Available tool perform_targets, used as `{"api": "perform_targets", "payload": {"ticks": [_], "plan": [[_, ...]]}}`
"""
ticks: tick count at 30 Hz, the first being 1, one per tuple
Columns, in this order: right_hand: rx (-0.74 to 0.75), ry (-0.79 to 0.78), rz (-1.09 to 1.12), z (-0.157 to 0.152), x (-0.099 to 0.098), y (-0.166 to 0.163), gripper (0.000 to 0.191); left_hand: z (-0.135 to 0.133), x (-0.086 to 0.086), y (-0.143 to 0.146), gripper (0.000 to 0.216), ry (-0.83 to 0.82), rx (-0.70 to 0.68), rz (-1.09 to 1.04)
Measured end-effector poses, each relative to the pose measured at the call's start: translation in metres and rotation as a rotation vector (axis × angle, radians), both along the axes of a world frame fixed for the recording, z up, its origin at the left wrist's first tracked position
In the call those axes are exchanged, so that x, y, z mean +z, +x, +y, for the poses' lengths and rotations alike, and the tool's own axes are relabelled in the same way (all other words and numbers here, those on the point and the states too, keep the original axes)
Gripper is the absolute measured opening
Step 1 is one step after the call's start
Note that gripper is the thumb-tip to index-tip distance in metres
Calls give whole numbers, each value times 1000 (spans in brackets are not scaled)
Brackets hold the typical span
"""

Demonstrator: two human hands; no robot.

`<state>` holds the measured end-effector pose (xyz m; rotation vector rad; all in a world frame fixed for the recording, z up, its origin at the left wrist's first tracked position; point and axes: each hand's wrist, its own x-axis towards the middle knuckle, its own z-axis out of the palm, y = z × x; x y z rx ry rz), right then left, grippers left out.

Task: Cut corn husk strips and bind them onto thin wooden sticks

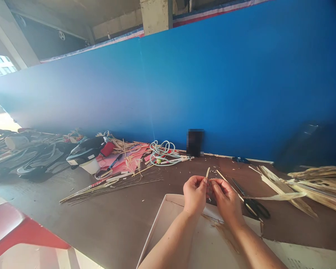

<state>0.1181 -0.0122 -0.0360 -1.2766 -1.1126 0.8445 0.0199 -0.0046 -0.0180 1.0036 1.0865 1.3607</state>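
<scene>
Brown tabletop (114,224) runs along a blue partition (212,93). Left hand (195,192): thumb and forefinger pinch a pale strip (208,172), its tip pointing to 12 o'clock. Right hand (226,198): fingers curled, thumb and fingertips drawn together just beside the strip; cannot tell what lies between them. White tray (172,222) at 6 o'clock. Black scissors (252,203) at 4, dry husks (322,188) at 3, coiled cord (172,162) at 10.
</scene>
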Motion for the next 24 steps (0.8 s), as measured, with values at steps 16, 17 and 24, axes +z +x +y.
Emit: {"api": "perform_targets", "payload": {"ticks": [16,17,24], "plan": [[13,7,-24,-2,1,2,30,1,-2,0,25,13,-6,17],[8,9,-35,-2,1,3,30,1,-2,0,26,19,-6,17],[-56,47,-106,-5,10,-1,29,3,-6,2,26,6,29,19]]}}
